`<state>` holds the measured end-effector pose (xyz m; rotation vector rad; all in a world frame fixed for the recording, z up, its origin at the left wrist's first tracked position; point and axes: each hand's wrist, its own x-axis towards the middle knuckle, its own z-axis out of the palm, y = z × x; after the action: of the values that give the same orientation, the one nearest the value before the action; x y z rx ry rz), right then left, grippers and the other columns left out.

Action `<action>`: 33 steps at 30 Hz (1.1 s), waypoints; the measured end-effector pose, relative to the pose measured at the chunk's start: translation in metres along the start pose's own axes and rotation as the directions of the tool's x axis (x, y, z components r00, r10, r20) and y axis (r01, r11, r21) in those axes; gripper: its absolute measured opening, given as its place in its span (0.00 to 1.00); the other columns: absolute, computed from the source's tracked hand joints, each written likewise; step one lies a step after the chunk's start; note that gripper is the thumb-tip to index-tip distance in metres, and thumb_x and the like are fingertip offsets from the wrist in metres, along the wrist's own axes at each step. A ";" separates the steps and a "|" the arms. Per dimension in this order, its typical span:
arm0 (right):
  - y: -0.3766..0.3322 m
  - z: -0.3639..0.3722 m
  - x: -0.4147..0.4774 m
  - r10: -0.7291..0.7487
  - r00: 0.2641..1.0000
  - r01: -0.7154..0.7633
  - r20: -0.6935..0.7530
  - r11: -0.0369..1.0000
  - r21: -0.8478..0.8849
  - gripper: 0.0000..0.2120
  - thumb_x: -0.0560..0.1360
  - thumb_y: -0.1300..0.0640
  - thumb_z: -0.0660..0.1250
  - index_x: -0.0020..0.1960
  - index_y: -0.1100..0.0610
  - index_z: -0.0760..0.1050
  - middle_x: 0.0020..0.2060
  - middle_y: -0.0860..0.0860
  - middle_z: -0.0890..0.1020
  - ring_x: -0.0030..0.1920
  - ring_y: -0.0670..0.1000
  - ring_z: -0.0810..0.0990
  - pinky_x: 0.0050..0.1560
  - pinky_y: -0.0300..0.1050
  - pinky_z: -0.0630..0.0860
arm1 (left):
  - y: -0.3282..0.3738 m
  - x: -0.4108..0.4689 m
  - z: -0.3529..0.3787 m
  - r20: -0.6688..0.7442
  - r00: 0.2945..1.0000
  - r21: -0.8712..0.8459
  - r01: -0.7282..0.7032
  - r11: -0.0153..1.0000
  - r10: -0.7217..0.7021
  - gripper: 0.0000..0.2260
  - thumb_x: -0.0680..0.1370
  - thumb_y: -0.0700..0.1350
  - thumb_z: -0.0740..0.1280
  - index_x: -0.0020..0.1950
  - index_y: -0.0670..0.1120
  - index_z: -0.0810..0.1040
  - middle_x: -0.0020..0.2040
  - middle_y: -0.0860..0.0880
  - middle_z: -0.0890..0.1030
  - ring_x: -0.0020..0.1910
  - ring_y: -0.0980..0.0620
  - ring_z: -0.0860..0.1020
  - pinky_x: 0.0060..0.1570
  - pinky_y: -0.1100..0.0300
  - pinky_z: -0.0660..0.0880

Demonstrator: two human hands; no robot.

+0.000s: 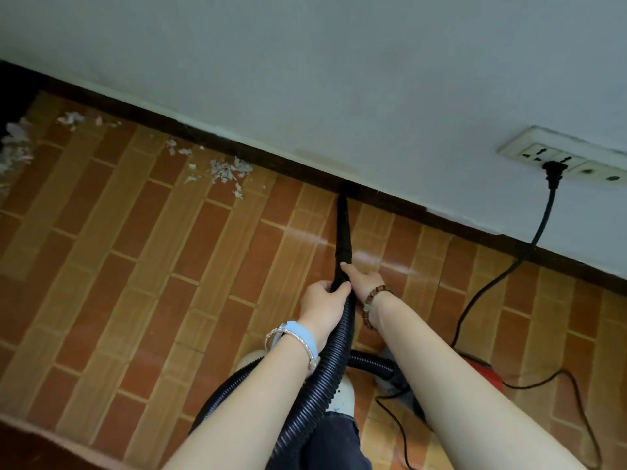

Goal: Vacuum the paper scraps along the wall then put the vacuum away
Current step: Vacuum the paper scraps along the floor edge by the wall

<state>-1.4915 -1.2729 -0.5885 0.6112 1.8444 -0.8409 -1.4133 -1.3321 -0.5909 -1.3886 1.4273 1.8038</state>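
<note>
Both hands were wrapped tight on the vacuum: the left hand (324, 300) had its fingers curled shut around the black ribbed hose (330, 364) and the right hand (361, 278) was closed on the base of the crevice nozzle (344, 232), whose tip touched the dark baseboard (210, 135). The paper scraps (227, 171) lay well to the left along the wall (305, 62). The red vacuum body (481, 366) sat by the right forearm, its cord (543, 225) plugged into the wall socket (556, 157).
</note>
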 end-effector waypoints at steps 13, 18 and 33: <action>-0.002 0.035 0.009 -0.061 0.998 0.059 -0.031 0.995 -0.080 0.17 0.77 0.48 0.62 0.44 0.62 0.77 0.42 0.58 0.78 0.45 0.58 0.79 0.48 0.49 0.76 | -0.006 -0.002 -0.032 0.030 1.000 -0.069 -0.007 0.998 0.009 0.07 0.80 0.49 0.65 0.43 0.50 0.77 0.41 0.42 0.81 0.36 0.44 0.79 0.38 0.54 0.76; 0.008 0.017 0.009 -0.043 0.995 0.039 -0.086 0.998 -0.050 0.16 0.77 0.49 0.62 0.42 0.63 0.74 0.34 0.54 0.74 0.42 0.56 0.75 0.44 0.49 0.72 | -0.005 -0.001 -0.018 0.079 0.997 0.001 -0.002 1.000 0.002 0.07 0.79 0.50 0.66 0.49 0.48 0.81 0.43 0.42 0.83 0.37 0.44 0.80 0.37 0.56 0.76; 0.041 -0.053 0.019 0.072 0.979 -0.065 -0.189 0.997 0.041 0.22 0.78 0.48 0.60 0.59 0.66 0.73 0.36 0.55 0.75 0.37 0.56 0.74 0.38 0.46 0.68 | 0.002 0.002 0.053 0.209 0.977 0.159 -0.006 0.987 -0.028 0.12 0.80 0.48 0.65 0.55 0.41 0.81 0.42 0.42 0.81 0.39 0.44 0.79 0.41 0.54 0.76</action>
<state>-1.4997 -1.2056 -0.6028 0.7964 1.9719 -0.7930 -1.4380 -1.2857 -0.5938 -1.0887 1.4134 1.7304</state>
